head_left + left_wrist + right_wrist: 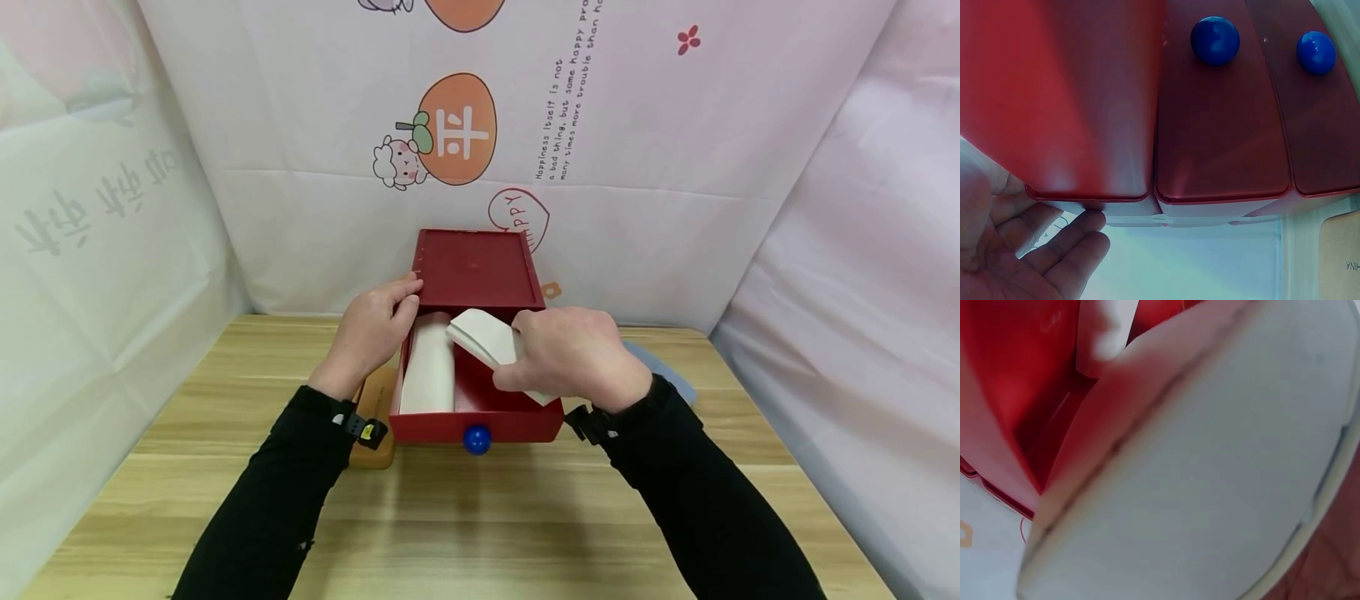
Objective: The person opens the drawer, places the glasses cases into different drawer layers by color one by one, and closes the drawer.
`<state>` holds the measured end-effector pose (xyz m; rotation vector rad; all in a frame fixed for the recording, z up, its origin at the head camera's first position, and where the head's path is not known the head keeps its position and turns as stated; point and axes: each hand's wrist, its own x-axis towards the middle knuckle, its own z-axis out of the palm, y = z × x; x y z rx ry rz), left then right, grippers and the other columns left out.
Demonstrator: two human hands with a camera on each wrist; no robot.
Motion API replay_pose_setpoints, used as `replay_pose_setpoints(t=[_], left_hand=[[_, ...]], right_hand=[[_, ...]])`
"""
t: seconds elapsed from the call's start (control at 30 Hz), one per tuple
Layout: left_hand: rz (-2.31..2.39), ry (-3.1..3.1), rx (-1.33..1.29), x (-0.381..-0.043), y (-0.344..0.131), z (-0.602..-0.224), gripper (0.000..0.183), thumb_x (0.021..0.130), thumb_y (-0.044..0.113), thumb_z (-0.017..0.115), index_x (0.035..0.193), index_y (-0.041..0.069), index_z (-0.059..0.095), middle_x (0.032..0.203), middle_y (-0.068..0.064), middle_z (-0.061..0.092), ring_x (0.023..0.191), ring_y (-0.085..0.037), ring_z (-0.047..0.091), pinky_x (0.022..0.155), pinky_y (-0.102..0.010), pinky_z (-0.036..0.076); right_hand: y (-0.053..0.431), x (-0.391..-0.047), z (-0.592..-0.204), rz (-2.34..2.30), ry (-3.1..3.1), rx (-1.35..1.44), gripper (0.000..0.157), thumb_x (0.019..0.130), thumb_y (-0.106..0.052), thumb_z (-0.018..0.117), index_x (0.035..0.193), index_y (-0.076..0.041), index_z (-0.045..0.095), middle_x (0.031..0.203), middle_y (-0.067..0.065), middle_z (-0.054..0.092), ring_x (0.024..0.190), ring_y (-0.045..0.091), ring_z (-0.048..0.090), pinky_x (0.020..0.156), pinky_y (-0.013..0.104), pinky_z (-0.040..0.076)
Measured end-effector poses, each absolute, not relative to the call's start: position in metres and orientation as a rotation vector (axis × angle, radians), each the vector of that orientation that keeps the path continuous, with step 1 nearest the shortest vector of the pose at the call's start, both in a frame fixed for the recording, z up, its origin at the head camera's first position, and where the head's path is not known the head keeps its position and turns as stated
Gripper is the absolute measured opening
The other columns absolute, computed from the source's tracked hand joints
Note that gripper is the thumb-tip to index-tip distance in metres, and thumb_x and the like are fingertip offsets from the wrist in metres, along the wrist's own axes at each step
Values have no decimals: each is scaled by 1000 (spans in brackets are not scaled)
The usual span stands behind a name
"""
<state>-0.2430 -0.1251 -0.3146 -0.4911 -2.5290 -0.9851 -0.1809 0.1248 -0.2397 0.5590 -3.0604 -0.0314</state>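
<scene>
A red drawer unit (476,268) with its top drawer (471,427) pulled out stands on the table; a blue knob (477,440) is on the drawer's front. My right hand (573,354) grips a white folded piece (487,335), cloth or paper, tilted over the drawer's right side. In the right wrist view the folded piece (1210,462) fills much of the picture. Another white folded piece (430,367) lies along the drawer's left side. My left hand (375,329) rests at the unit's left side, fingers extended, thumb near the drawer's edge.
A light brown wooden piece (381,404) lies left of the unit, under the left wrist. Something flat and blue-grey (663,371) sits behind the right forearm. Lower red drawers with blue knobs (1215,40) appear in the left wrist view. Printed white cloth (315,225) stands behind.
</scene>
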Motion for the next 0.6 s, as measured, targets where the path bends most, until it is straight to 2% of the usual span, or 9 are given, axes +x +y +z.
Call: replay_pose_setpoints(t=[0.33,0.6], left_hand=[[-982,-2523,-487,-243,-125,-314,44,102,27,42,137,6,57,145,-6,52,134,-19,44,108,-42,39],[-992,-2538,-487,-243,-125,-314,45,103,29,41,139,7,56,146,-6,50,135,-19,42,109,-42,38]], right_hand=[[120,-184,-238,-48,-3097,492,35,73,-49,57,77,-14,56,56,-3,57,50,16,54,43,35,45],[114,-185,-241,-95,-3120,413,43,75,-54,58,87,-12,54,59,0,58,55,19,55,46,36,46]])
